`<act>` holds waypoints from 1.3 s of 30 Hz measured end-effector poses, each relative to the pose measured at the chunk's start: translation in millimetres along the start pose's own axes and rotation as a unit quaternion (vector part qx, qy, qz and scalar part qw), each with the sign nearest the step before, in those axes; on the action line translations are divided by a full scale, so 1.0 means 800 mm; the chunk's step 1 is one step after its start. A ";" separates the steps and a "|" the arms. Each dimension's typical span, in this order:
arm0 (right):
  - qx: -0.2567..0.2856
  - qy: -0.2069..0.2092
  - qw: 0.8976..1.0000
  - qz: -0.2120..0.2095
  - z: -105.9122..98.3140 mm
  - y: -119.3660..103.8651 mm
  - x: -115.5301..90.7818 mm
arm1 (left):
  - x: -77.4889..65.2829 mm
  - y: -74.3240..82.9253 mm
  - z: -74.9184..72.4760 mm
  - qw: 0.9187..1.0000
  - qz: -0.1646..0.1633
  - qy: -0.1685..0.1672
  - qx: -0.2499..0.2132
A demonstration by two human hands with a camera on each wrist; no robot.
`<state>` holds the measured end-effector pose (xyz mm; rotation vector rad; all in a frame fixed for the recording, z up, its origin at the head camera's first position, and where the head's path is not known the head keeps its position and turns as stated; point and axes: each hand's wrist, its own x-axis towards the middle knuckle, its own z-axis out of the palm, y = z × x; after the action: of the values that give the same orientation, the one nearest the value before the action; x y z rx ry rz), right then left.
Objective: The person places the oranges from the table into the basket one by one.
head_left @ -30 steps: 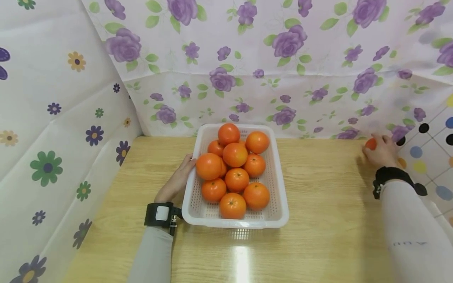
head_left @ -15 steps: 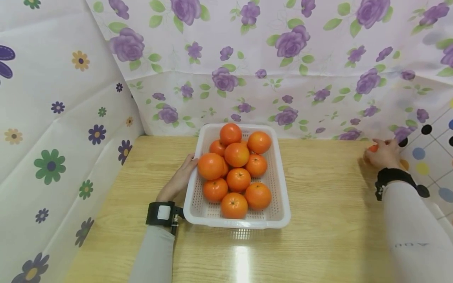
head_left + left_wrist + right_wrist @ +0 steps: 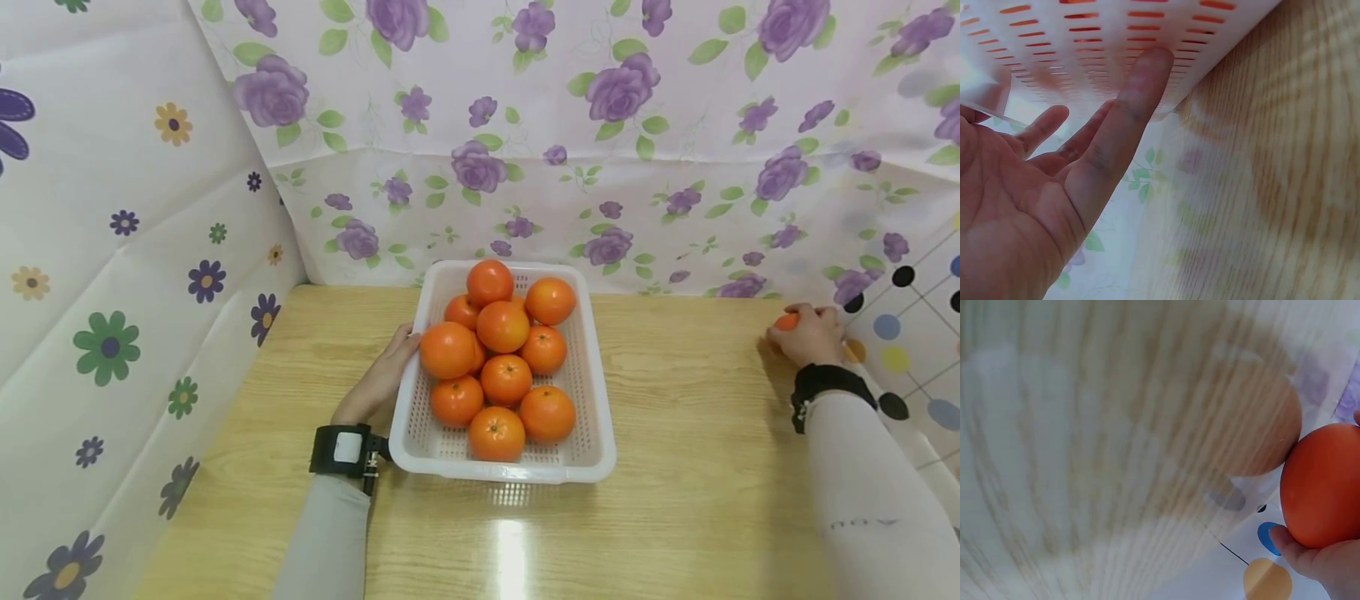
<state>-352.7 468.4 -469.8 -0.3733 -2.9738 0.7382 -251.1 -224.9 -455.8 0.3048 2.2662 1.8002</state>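
Observation:
Several oranges (image 3: 497, 434) are heaped in a white plastic basket (image 3: 602, 442) in the middle of the head view. My left hand (image 3: 383, 377) is at the basket's left side; in the left wrist view its fairly straight fingers (image 3: 1113, 147) touch the slotted outer wall. At the far right of the head view, my right hand (image 3: 813, 335) holds a single orange (image 3: 786, 322), which is partly covered by the fingers. The right wrist view shows that orange (image 3: 1321, 486) low against the tabletop, a thumb along its underside and a fingertip at the frame edge.
The wood-grain table (image 3: 675, 433) is glossy and reflects the basket and fruit. Behind it hangs a purple-flowered sheet (image 3: 555, 208). A daisy-patterned sheet (image 3: 150, 275) borders the left, and a dotted sheet (image 3: 911, 333) stands close beside the right hand.
My right hand has shifted slightly at the far right corner, and more of the orange shows now than half a second ago. The left hand and basket stay together, with a slight view shift.

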 end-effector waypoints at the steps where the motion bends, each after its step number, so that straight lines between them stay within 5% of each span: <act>1: 0.000 0.003 1.000 0.000 0.001 0.001 0.000 | 0.000 0.000 0.000 1.000 0.000 0.000 0.000; 10: 0.015 0.039 0.999 0.000 0.010 0.006 -0.004 | 0.002 -0.003 0.001 1.000 0.000 0.000 -0.003; 22: 0.032 0.030 0.999 0.006 0.003 -0.010 -0.013 | 0.002 -0.003 0.000 1.000 -0.004 -0.001 0.000; 31: 0.111 0.056 0.991 -0.057 0.001 -0.060 -0.011 | 0.000 -0.002 -0.002 1.000 -0.007 0.002 0.002; 39: 0.161 0.063 0.982 -0.070 -0.006 -0.119 -0.020 | 0.001 -0.002 0.000 1.000 -0.010 0.002 0.005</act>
<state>-357.5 385.5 -420.9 -0.1814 -2.6670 1.1098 -252.1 -225.0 -457.2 0.2787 2.2730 1.7825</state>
